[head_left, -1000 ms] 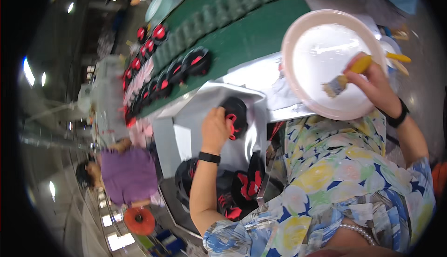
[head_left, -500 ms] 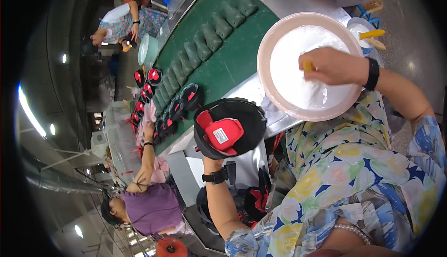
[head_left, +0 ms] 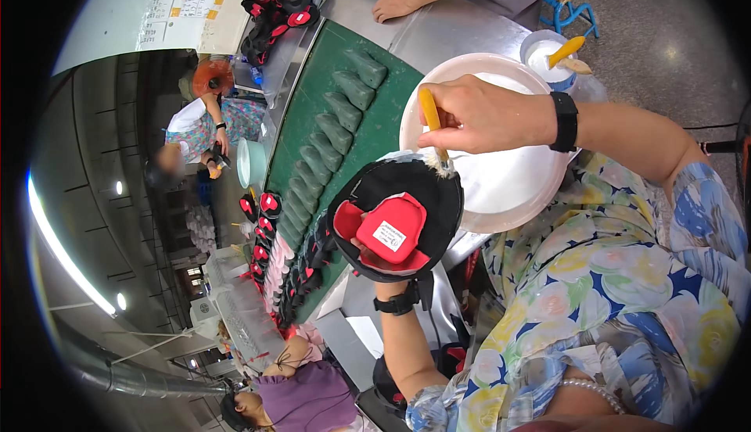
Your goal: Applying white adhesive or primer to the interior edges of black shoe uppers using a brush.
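My left hand (head_left: 390,286) holds up a black shoe upper (head_left: 391,181) from below, its fingers mostly hidden behind it. The upper's wide opening faces me, with a red tongue or lining piece (head_left: 407,217) and a white label inside. Closed round a yellow-handled brush (head_left: 429,110) is my right hand (head_left: 489,115). The pale, wet bristles touch the upper's rim at its upper right. Under my right hand stands a pink basin (head_left: 469,63) of white liquid (head_left: 508,178), right beside the upper.
Grey-green shoe lasts (head_left: 332,131) line the green conveyor belt (head_left: 387,123). A small tub (head_left: 540,45) with brushes stands behind the basin. A co-worker's hand (head_left: 395,7) rests on the metal table. Another co-worker in purple (head_left: 309,397) is at lower left. More uppers (head_left: 387,377) lie below my left arm.
My right hand has lifted the brush out of the basin and brought it left onto the upper's rim. The upper has turned a little in my left hand. The whole view has shifted.
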Demonstrator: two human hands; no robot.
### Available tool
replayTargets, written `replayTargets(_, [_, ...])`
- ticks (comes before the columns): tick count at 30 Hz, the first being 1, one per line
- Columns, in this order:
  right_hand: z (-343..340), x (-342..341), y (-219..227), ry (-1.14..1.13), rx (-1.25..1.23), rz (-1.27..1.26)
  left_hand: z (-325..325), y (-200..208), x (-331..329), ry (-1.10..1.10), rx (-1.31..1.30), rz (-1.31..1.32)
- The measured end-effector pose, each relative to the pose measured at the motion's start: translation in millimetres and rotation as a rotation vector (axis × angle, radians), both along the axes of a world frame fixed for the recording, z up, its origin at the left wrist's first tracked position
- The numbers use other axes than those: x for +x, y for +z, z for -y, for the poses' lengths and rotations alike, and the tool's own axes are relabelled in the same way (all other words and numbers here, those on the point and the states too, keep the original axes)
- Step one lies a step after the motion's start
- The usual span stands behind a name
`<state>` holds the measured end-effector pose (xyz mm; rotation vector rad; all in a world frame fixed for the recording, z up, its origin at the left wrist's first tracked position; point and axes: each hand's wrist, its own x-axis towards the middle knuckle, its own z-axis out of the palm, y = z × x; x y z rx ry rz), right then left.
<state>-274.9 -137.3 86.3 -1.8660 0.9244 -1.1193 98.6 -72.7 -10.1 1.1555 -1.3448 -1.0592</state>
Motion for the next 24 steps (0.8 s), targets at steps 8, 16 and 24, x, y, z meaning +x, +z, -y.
replayTargets(8, [-19,21,-15,-0.152,0.320,0.158,-13,-34,-26,0.177,-0.323,-0.101])
replayTargets(16, [-30,29,-31,-0.027,0.513,0.272,3,33,-95,0.327,-0.840,0.296])
replayTargets(24, [-24,20,-26,0.060,0.245,0.441,-5,-8,0,0.352,-0.342,0.877])
